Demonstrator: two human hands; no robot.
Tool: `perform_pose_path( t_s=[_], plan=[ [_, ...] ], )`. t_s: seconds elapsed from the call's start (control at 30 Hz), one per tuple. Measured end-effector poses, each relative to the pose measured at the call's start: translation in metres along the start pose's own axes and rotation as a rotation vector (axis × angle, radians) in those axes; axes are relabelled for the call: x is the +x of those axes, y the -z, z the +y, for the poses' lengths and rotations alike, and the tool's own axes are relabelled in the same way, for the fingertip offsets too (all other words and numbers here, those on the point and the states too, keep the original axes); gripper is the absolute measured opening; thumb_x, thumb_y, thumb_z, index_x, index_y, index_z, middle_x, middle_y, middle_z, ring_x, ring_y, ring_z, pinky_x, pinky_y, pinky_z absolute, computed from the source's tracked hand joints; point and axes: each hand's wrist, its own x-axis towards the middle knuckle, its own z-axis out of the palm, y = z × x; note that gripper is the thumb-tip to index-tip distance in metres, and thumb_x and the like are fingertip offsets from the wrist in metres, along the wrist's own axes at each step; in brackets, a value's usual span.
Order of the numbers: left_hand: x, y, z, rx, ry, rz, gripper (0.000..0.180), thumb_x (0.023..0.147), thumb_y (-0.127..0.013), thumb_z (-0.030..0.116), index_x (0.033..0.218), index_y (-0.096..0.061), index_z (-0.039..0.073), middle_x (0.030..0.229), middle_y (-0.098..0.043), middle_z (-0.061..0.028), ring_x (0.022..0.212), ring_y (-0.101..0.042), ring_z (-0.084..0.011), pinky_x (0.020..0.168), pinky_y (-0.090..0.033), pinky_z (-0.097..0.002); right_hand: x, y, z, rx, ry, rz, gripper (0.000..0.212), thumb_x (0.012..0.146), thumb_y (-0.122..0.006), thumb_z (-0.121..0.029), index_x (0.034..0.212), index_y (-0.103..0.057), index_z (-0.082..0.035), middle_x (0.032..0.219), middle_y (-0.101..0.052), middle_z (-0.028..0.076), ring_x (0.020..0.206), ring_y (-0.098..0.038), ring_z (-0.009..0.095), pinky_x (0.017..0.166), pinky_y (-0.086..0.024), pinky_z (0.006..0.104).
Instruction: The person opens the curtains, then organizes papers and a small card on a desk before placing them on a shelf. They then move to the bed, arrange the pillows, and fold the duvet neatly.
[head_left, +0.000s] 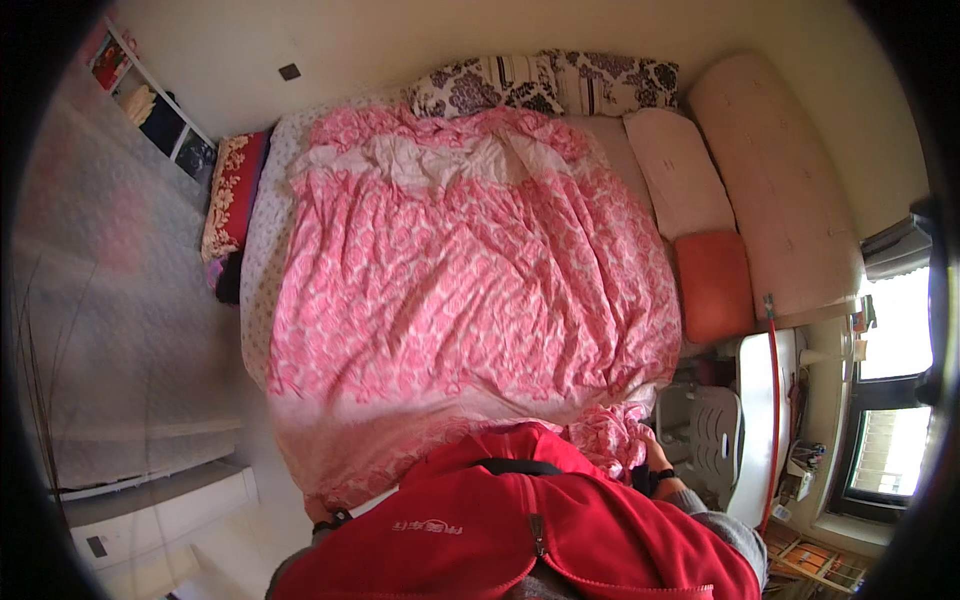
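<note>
While the right hand is bunched shut on the near right corner of the pink floral duvet, the left hand touches its near left edge, grip hidden; duvet runs lengthwise away up the bed

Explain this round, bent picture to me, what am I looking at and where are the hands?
A wide fisheye camera worn on a person's head looks down, so straight edges curve. The red vest at the bottom is the wearer's own chest. Ahead is a bed covered by a pink flowered quilt, with patterned pillows at the far end and an orange cushion alongside. The right hand is at a bunched corner of the quilt; its grip is hidden. The left hand is mostly hidden at the quilt's near edge.
</note>
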Motion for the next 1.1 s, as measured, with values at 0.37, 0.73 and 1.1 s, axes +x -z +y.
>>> perform_pose_path(
  t_s=[0.37, 0.73, 1.1],
  plan=[
    [0.015, -0.309, 0.597, 0.974, -1.722, -0.052, 0.038, 0.083, -0.055, 0.01, 0.118, -0.055, -0.003, 0.111, -0.062, -0.0192, 0.103, -0.059, -0.03, 0.089, -0.046, -0.0402, -0.15, -0.343, -0.471, -0.316, 1.323, -0.531, 0.045, 0.098, -0.044, -0.028, 0.138, -0.038, -0.009, 0.123, -0.051, 0.008, 0.108, -0.051, 0.019, 0.087, -0.047, 0.0336],
    [-0.263, -0.187, 0.712, 0.558, -2.106, 0.522, 0.046, 0.084, -0.058, 0.011, 0.127, -0.048, -0.002, 0.118, -0.059, -0.0176, 0.11, -0.056, -0.0267, 0.094, -0.043, -0.0352, -0.378, -0.253, -0.538, 0.08, 1.864, -0.121, 0.046, 0.095, -0.045, -0.04, 0.129, -0.05, -0.009, 0.115, -0.056, 0.006, 0.101, -0.055, 0.019, 0.089, -0.046, 0.0324],
    [-0.215, -0.082, 0.453, 0.732, -1.699, 0.242, 0.035, 0.089, -0.051, 0.0, 0.124, -0.052, 0.002, 0.12, -0.057, -0.0081, 0.107, -0.056, -0.0192, 0.091, -0.045, -0.0306, -0.198, -0.041, -0.357, 0.135, 1.13, -0.179, 0.046, 0.092, -0.05, -0.04, 0.123, -0.054, -0.006, 0.11, -0.058, 0.007, 0.098, -0.057, 0.019, 0.087, -0.047, 0.0326]
  ],
)
